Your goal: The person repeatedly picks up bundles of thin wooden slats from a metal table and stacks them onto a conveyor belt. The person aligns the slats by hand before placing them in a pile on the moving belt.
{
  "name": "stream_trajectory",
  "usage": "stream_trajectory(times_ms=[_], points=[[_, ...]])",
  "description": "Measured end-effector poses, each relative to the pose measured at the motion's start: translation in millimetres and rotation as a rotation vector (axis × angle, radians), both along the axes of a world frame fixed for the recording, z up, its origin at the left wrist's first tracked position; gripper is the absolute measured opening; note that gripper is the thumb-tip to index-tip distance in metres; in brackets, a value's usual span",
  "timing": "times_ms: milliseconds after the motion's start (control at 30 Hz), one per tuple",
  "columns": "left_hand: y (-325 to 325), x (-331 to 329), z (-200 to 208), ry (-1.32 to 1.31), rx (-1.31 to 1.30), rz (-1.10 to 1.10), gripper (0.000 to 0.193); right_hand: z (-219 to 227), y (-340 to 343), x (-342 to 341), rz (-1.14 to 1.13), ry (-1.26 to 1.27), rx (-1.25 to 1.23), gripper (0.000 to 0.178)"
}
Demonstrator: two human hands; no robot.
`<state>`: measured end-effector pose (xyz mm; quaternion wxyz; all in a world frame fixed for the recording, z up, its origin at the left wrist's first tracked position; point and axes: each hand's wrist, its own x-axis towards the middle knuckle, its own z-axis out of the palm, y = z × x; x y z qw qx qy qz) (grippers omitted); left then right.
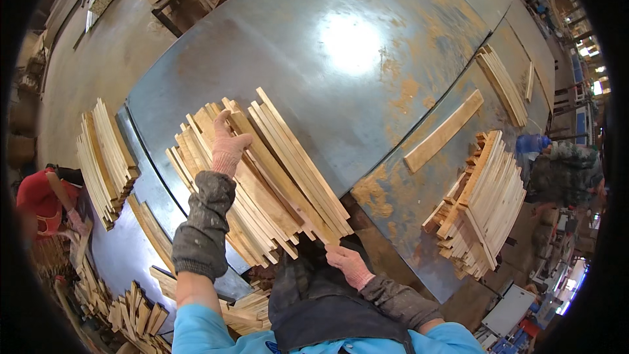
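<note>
A pile of long pale wooden strips (259,200) lies side by side on the metal tabletop in front of me, their near ends uneven. My left hand (229,147), in a pink glove, is at the far part of the pile. Its fingers and thumb are around a wooden strip (278,187) near its far end. At the strip's near end, by the table edge, my right hand (350,267) pinches it, also gloved in pink. Dark sleeve covers wrap both forearms.
Strip stacks (108,164) stand at left, near a person in red (47,203). Another stack (481,206) and a flat board (444,130) lie at right. A person in dark clothes (565,174) stands beyond. Loose offcuts (137,314) fill the lower left.
</note>
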<state>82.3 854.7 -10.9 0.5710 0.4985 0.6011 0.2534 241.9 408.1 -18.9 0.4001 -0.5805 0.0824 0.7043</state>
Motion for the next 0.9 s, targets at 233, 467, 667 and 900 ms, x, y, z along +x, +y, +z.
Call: stream_trajectory(times_ms=[233, 467, 667, 900], points=[[-38, -37, 54, -0.288, -0.034, 0.116, 0.098, 72, 25, 67, 1.051, -0.413, 0.138, 0.046], [-79, -52, 35, -0.427, -0.125, 0.157, 0.095, 72, 76, 33, 0.799, -1.149, 0.533, 0.096], [-142, -58, 7, -0.156, -0.082, 0.276, 0.098, 25, 60, 16, 0.807, -1.051, 0.378, 0.096], [-173, 9, 0, 0.869, -0.175, -0.109, 0.121, 45, 79, 36, 0.671, -0.88, 0.251, 0.092]])
